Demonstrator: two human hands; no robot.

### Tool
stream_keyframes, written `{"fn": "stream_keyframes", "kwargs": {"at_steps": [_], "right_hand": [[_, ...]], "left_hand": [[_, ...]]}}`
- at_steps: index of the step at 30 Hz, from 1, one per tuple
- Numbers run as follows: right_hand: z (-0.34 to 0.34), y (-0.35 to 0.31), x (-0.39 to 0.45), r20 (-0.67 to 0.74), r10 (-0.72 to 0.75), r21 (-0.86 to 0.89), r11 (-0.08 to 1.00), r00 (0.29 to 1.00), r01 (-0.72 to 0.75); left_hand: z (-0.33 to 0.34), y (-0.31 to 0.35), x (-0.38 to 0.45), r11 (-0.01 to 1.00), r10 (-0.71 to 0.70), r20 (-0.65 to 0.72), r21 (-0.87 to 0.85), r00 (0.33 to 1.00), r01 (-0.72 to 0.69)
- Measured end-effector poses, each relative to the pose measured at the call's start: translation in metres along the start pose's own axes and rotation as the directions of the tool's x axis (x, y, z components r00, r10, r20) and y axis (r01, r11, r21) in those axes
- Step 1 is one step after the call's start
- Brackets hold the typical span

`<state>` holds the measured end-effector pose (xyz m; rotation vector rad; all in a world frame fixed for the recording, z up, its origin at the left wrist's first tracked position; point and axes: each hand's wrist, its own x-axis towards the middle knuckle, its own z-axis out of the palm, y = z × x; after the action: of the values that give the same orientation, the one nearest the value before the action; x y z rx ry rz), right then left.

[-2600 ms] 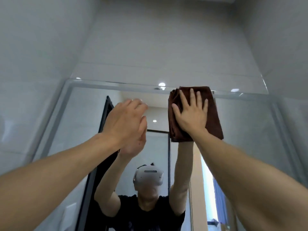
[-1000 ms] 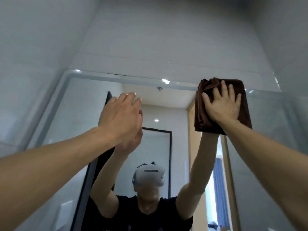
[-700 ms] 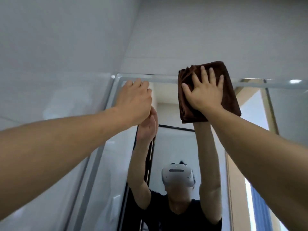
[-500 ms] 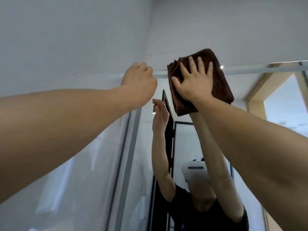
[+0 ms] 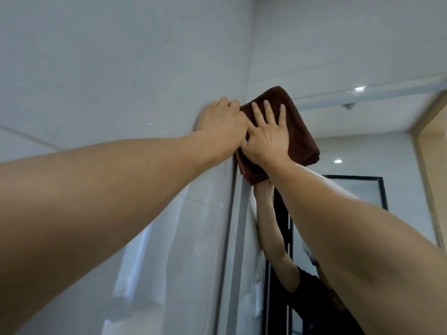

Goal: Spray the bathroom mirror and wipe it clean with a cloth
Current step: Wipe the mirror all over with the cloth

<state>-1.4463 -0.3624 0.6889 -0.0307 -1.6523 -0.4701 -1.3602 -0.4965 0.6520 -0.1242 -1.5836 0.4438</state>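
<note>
Head view only: just above the centre of the frame, the right hand (image 5: 267, 136) lies flat with fingers spread on a folded brown cloth (image 5: 297, 131), pressing it against the mirror (image 5: 362, 146) at the glass's top left corner. A flat, spread palm likely serves to load the whole pad of cloth evenly, so it rubs rather than skids. The cloth's upper edge overlaps the mirror's top border, which suggests the corner itself is being worked. The left hand (image 5: 222, 122) sits just left of the cloth, touching the right hand, its fingers bent over at the tiled wall (image 5: 121, 68) beside the mirror edge; it holds nothing that I can see, and probably braces the body during the high reach. Whether its fingertips touch the cloth's edge I cannot tell. Lower right, the glass reflects the person's raised arms. No spray bottle shows, so wiping appears to be the step in hand.
</note>
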Motion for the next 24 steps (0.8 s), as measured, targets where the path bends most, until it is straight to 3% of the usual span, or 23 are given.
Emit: {"fn": "stream_keyframes", "kwargs": {"at_steps": [5,9,15,19,24], "right_hand": [[-0.004,-0.010,-0.063,-0.007,-0.016,0.074,0.997,1.000,0.017],[-0.014,0.027,-0.087,0.021,0.010,0.055,0.998,1.000,-0.011],[-0.039,0.135,-0.115,-0.002,0.087,0.025,0.996,0.996,-0.087],[-0.060,0.219,-0.137,-0.010,0.179,-0.008,0.984,0.984,-0.179],[-0.089,0.332,-0.178,-0.027,0.259,-0.064,0.964,0.966,-0.260]], "left_hand": [[-0.007,0.014,-0.023,0.982,-0.094,0.022,-0.164,0.995,0.096],[-0.014,0.040,-0.037,0.947,-0.148,0.059,-0.279,0.987,0.159],[-0.046,0.108,-0.040,0.891,-0.151,0.007,-0.432,0.988,0.139],[-0.094,0.182,-0.006,0.776,-0.246,-0.011,-0.602,0.969,0.190],[-0.162,0.269,0.033,0.626,-0.322,-0.105,-0.769,0.941,0.129]]}}
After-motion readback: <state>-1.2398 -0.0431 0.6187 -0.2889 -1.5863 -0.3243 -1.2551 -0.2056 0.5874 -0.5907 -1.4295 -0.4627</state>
